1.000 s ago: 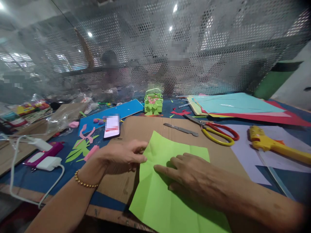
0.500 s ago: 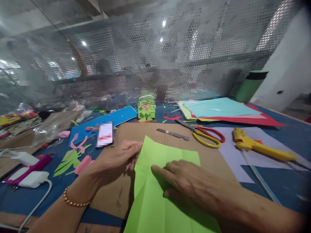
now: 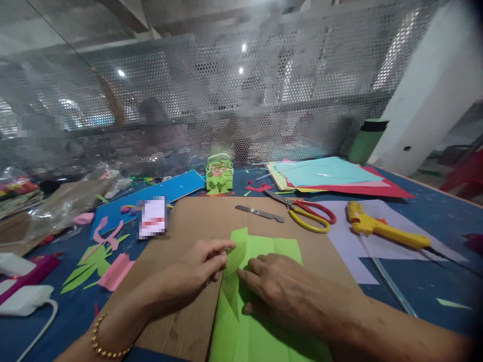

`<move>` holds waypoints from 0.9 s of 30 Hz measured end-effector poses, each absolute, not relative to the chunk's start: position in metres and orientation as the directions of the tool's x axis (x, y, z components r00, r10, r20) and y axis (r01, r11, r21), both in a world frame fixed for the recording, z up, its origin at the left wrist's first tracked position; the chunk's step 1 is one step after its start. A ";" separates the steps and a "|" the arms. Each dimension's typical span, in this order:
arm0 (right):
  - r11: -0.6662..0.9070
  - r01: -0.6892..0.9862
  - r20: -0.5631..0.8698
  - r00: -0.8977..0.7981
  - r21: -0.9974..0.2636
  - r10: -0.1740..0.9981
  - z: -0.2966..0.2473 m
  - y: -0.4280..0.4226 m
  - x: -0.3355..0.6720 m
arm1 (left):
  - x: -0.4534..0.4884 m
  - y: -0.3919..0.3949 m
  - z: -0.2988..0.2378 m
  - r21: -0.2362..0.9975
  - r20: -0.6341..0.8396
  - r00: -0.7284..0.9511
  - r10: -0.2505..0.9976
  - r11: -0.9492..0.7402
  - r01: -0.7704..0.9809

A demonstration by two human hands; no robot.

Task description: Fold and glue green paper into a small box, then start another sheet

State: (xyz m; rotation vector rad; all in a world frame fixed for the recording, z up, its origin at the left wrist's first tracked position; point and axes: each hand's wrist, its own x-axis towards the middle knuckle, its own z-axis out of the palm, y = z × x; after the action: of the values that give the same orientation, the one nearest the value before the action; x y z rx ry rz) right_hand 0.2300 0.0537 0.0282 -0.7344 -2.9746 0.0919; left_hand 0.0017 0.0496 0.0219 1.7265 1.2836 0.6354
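A sheet of bright green paper (image 3: 271, 246) with crease lines lies on brown cardboard, its left edge raised and folding over in a narrow strip. My left hand (image 3: 202, 264) is at that raised edge, index finger stretched against it and thumb a little apart; its other fingers curl underneath. Flat on the sheet, just right of the fold, rests my right hand (image 3: 275, 281) with its fingers spread. Beyond the paper lie a metal blade (image 3: 260, 213) and scissors (image 3: 302, 210) with one red and one yellow handle.
A yellow glue gun (image 3: 385, 229) lies on lilac paper at right. Coloured sheets (image 3: 332, 171) are stacked behind. A small green paper basket (image 3: 219, 176) stands at the back. Paper scraps (image 3: 88, 261) and a power strip (image 3: 30, 276) are at left.
The green paper's left edge has been lifted and turned inward as a fold. My left hand has moved slightly right and lower; my right hand still presses on the sheet. The view has shifted.
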 end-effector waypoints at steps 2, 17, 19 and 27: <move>0.886 0.459 0.069 -0.884 -0.065 0.463 0.028 0.053 0.230 | 0.003 0.047 0.024 0.755 0.001 0.368 0.930 -0.242 0.609; 0.879 0.477 0.228 -0.858 0.019 0.461 0.033 0.039 0.263 | 0.004 0.048 0.012 0.515 0.059 0.486 0.872 -0.443 0.734; 0.831 0.555 0.257 -0.807 0.021 0.532 0.045 0.039 0.296 | 0.004 0.045 0.012 0.519 0.103 0.474 0.874 -0.454 0.725; 0.168 0.970 0.404 -0.225 0.173 0.887 0.072 0.063 0.449 | -0.010 0.046 -0.004 0.511 0.275 0.440 0.855 -0.518 0.686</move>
State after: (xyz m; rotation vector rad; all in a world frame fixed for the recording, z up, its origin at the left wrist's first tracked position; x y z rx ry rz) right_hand 0.4495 0.0630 0.0717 -1.8081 -2.2309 -0.5882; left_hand -0.0096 0.0459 -0.0037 2.3722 1.3187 0.7308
